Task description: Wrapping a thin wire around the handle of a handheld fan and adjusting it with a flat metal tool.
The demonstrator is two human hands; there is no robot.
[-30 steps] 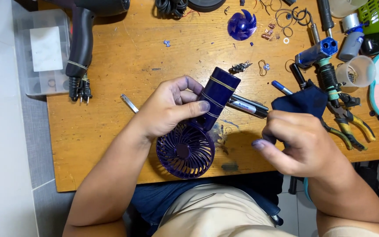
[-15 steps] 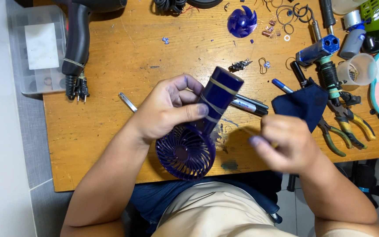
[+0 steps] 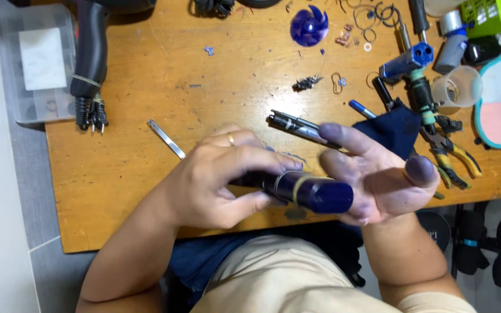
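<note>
The dark blue fan handle (image 3: 297, 188) now lies level across the person's lap edge, where half a second ago it stood tilted up over the round grille. That grille has dropped out of sight behind the left hand (image 3: 221, 179), so only the handle end, ringed with a pale band, shows past the fingertips. The left hand's fingers are clenched around the handle, thumb under it, the ringed finger on top. The right hand (image 3: 378, 174), which a moment ago was curled just beside the handle, has opened flat, palm up, its stained fingers (image 3: 343, 136) spread and gripping nothing; the handle's blunt end rests against or just above that palm, and I can't tell which. To my eye the fan has been turned over so its base can be looked at or steadied.

Just beyond the right fingertips lie a dark metal tool (image 3: 294, 124) and a navy cloth (image 3: 392, 130). Farther out on the wooden table (image 3: 163, 81) sit yellow-handled pliers (image 3: 453, 159), a clear cup (image 3: 456, 87), a loose blue fan blade (image 3: 308, 26) and a thin metal strip (image 3: 166, 139) near the left knuckles.
</note>
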